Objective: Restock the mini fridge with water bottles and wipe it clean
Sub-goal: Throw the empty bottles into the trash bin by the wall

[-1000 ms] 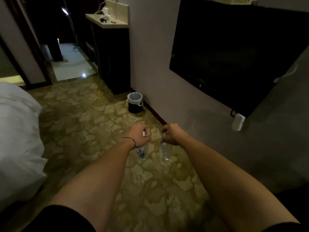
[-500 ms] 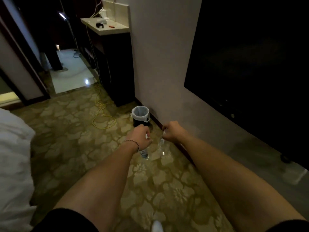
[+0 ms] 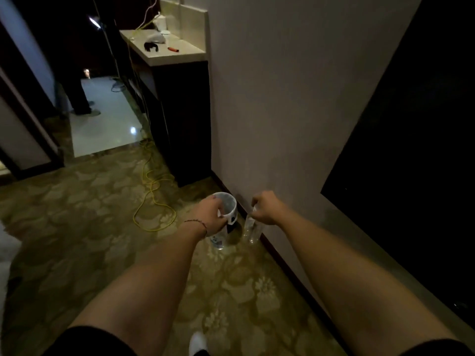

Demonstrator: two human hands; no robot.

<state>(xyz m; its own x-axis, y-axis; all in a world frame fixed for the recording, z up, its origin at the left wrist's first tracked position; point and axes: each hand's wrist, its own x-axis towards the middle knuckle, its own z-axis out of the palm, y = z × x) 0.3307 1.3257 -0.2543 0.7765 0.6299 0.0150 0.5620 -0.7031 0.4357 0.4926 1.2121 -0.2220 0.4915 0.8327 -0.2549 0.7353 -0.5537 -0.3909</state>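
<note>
Your left hand (image 3: 212, 217) is closed around the neck of a labelled water bottle (image 3: 218, 240); only the lower part of that bottle shows below your fist. Your right hand (image 3: 266, 208) grips the top of a clear water bottle (image 3: 250, 231), its cap hidden in your fingers and its body faint against the floor. Both bottles hang upright, near each other but apart. Just beyond your left hand stands a lined bin (image 3: 227, 205), partly covered by your knuckles. Further ahead, the tabletop (image 3: 164, 51) carries small items too dim to identify. A shoe tip (image 3: 197, 341) is cut off below your arms.
</note>
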